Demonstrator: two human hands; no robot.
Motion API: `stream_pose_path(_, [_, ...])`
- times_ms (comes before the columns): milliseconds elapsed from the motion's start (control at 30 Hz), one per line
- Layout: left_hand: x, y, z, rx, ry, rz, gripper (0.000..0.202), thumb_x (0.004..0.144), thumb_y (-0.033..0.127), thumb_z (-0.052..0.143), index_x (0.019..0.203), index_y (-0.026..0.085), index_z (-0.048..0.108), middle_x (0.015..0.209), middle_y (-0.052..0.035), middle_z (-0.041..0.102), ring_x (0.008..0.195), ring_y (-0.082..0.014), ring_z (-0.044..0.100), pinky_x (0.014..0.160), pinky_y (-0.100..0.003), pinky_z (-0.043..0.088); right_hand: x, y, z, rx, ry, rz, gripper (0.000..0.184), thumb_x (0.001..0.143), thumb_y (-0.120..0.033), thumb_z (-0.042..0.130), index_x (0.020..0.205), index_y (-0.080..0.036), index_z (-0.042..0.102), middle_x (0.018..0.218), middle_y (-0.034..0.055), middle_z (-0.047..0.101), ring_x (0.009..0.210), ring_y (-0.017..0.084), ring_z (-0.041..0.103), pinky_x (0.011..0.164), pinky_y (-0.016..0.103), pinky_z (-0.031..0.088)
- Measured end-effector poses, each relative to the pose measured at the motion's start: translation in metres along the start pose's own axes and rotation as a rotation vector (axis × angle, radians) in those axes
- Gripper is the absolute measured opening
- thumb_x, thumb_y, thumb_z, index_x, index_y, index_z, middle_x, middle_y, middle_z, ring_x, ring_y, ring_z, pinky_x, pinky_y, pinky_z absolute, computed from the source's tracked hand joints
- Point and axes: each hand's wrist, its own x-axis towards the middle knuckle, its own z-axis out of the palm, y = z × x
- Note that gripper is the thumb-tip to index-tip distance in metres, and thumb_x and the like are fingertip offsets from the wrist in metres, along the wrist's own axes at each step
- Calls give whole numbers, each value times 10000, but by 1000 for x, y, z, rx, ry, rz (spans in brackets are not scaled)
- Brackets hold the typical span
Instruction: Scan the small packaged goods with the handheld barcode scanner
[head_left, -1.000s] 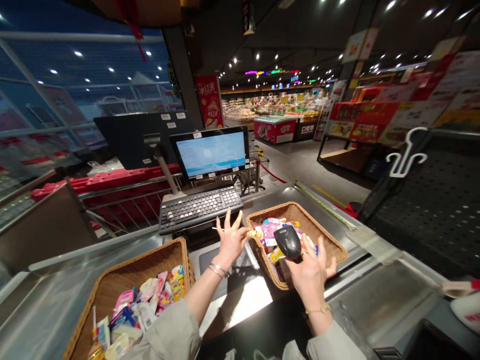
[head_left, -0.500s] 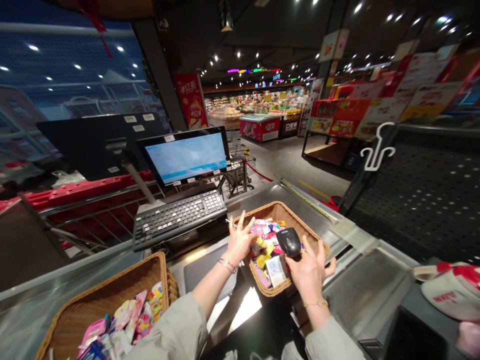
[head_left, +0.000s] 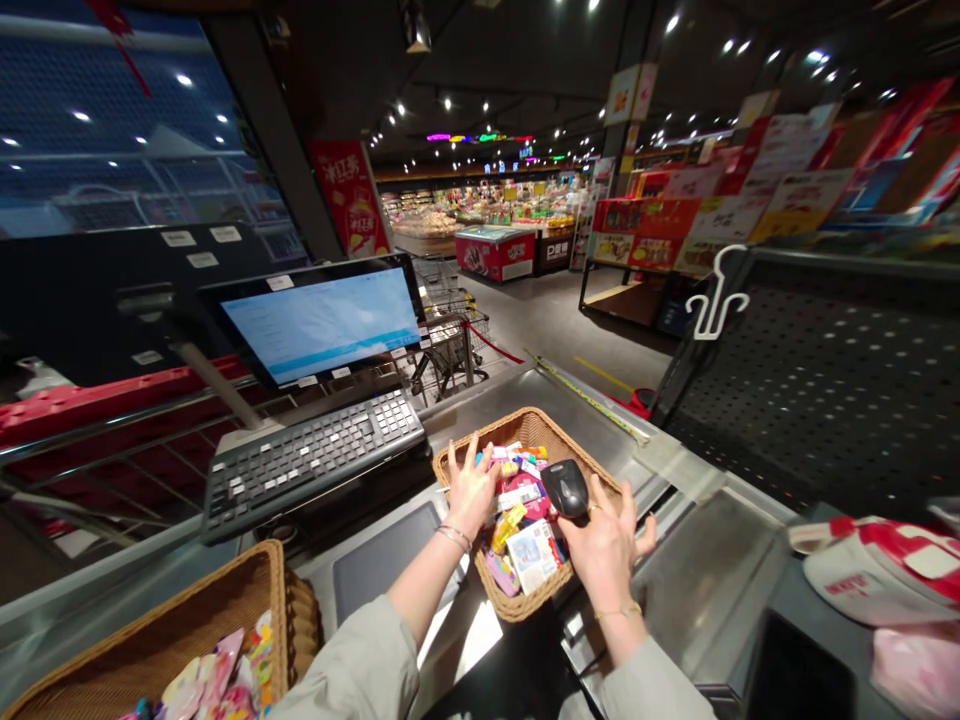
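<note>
A wicker basket (head_left: 530, 608) of small colourful packets stands on the metal counter in front of me. Over its left side reaches my left hand (head_left: 469, 497), fingers spread among the packets, with no held item visible. A thin white stick shows beside its fingers. My right hand (head_left: 602, 545) is closed on a black handheld barcode scanner (head_left: 566, 488), tilted over the basket; most of its grip is hidden. Below the scanner head lies a white printed box (head_left: 534, 556), with yellow packets (head_left: 508, 527) beside it.
At lower left a second wicker basket (head_left: 279, 620) holds more packets. A black keyboard (head_left: 315, 462) and a lit monitor (head_left: 330, 320) stand left of the counter. To the right are a black perforated panel (head_left: 832, 370), a red and white bag (head_left: 885, 570) and a dark flat device (head_left: 802, 665).
My view has swung right, so the surroundings shift left in the picture. The white box lies more in the open. My right hand still holds the scanner over the basket.
</note>
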Motion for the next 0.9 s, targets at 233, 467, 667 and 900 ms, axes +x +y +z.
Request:
stream_pose_path(233, [3,3,14,9,-80,-31,312,892,127,437,1105,223,644,1389,-81,564,1439,-329,269,1132,-699,85,0,2,7,-8,-16,5,338,803,-446,491,858,-196,711,1247,92,643,1350,342,297,999,569,170])
stream_pose_path(467, [-11,-3,-1,-54,-58,-93,437,908,277,454,1337,221,517,1483,-114,451,1446,-339,248,1133,-692,70,1,-6,4,-4,-23,-29,377,808,-504,497,866,-205,719,1217,94,657,1355,349,289,1024,599,142])
stream_pose_path(667, [-40,-23,-38,-22,29,-172,484,932,389,439,1384,222,478,1517,-126,395,1467,-319,190,1143,-677,26,0,-56,-12,82,-48,-113,400,827,-508,486,956,-206,716,1214,92,660,1366,338,293,1035,570,159])
stream_pose_path(900, [-102,-61,-82,82,62,-367,530,921,440,479,1409,236,440,1552,-104,336,1478,-297,159,1159,-652,38,-15,-113,-17,209,-33,-231,453,811,-565,501,1017,-214,702,1157,110,679,1340,323,359,1061,554,162])
